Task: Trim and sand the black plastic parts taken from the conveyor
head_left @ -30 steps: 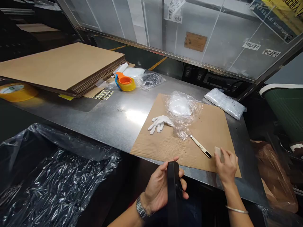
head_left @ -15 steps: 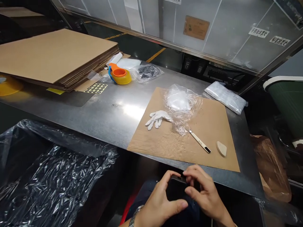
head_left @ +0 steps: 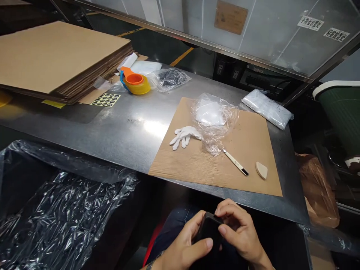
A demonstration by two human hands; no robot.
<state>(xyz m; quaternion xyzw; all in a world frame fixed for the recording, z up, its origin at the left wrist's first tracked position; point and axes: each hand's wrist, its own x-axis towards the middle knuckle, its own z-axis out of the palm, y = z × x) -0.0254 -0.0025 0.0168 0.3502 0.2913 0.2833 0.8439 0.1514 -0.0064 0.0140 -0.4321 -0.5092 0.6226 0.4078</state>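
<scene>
Just in front of the table edge, over my lap, I hold a small black box-like object with rounded corners; its exact kind I cannot make out. My left hand wraps round its left side, the thumb lying across the face. At its upper right corner, the fingertips and thumb of my right hand pinch the edge. On the cardboard sheet beyond lie a white glove, a crumpled clear plastic bag with white material inside, a pale-handled blade tool marked A26 and a beige wedge-shaped pad.
A stack of cardboard sheets covers the table's left end. Near it are a tape dispenser, a sticker sheet and a bag of black material. A white packet lies right. Black plastic lining fills the lower left.
The black object has tilted so more of its face and top edge shows. My right fingers have closed in on its corner. The whole view has shifted slightly.
</scene>
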